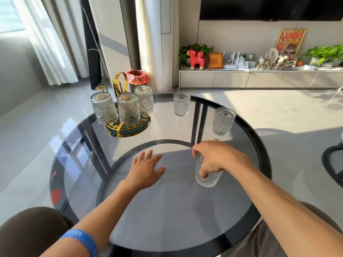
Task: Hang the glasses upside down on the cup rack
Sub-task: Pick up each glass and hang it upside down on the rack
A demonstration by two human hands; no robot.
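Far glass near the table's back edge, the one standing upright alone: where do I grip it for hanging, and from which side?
Take the far glass around its ribbed side wall, mid-height, from the right, thumb down if possible. It stands mouth up, apart from the cup rack, so a side grip probably leaves the mouth free for inverting.

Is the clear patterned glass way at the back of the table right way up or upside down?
Right way up. The far clear patterned glass stands on the round glass table, open rim on top.
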